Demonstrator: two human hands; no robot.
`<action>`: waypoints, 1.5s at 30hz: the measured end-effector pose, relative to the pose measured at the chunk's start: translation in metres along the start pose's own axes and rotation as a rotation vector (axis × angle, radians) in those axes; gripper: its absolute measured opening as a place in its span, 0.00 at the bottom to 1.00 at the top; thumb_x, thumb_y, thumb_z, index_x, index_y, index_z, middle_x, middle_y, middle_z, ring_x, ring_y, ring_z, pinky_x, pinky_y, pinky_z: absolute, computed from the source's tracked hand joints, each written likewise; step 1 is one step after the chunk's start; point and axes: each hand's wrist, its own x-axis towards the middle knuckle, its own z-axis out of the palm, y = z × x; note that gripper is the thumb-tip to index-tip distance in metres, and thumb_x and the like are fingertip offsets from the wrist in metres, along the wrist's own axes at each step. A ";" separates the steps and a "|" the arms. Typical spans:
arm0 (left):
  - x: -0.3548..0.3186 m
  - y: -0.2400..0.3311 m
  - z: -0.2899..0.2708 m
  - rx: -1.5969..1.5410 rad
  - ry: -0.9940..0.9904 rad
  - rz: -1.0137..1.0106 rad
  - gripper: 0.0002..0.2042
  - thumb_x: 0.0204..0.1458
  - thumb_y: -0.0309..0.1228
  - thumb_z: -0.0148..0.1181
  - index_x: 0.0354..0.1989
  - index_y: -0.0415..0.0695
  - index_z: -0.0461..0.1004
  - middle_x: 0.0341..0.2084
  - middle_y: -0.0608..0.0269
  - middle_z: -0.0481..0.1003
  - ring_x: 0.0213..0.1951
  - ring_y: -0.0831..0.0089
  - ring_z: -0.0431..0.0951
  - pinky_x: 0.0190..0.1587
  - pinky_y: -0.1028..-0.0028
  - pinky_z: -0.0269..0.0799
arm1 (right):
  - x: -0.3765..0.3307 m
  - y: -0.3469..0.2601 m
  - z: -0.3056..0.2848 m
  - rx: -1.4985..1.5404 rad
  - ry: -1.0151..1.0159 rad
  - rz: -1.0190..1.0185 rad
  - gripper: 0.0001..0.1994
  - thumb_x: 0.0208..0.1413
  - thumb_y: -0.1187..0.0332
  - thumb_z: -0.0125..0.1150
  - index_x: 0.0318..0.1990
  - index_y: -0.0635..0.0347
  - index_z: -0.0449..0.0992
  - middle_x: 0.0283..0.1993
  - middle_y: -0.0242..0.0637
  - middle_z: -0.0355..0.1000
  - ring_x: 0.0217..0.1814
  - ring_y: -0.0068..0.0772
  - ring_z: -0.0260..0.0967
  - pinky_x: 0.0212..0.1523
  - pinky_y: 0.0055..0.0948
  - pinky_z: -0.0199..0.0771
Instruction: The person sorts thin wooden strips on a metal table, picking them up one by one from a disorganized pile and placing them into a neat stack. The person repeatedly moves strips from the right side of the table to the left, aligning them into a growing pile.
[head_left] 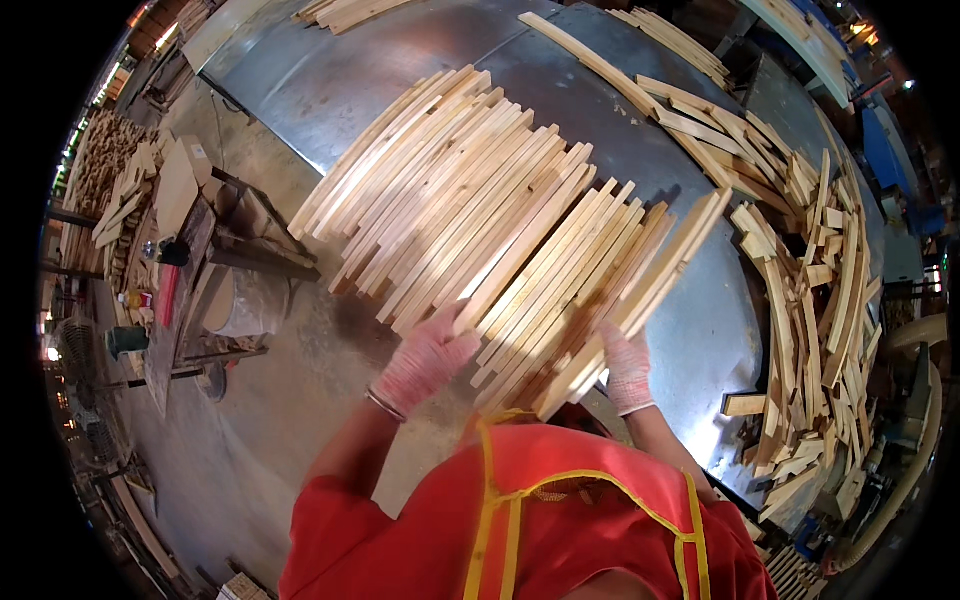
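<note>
A row of pale wooden strips (pixel 440 190) lies side by side across a metal table (pixel 690 340), their near ends overhanging its edge. My left hand (pixel 428 362), in a pinkish-white knit glove, is closed around the near end of one wooden strip (pixel 530 248). On the other side, my gloved right hand (pixel 627 370) grips a wooden board (pixel 665 277) that is tilted up above the right end of the row. Whether that board is one piece or two together, I cannot tell. Between my hands, several yellowish strips (pixel 560 290) lie close together.
Loose offcuts (pixel 800 330) are heaped along the table's right side, with a long strip (pixel 585 62) at the far side. To the left stand a cluttered workbench (pixel 190 270), a pale bucket (pixel 245 300) and stacked wood (pixel 105 165). A fan (pixel 80 350) is at the far left.
</note>
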 end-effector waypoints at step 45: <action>0.014 0.042 0.288 1.077 -0.134 0.665 0.38 0.49 0.38 0.72 0.70 0.42 0.68 0.65 0.47 0.72 0.67 0.50 0.71 0.68 0.52 0.66 | 0.148 -0.182 -0.495 -1.479 0.347 -0.176 0.38 0.48 0.56 0.74 0.69 0.52 0.72 0.57 0.52 0.77 0.66 0.50 0.74 0.66 0.44 0.75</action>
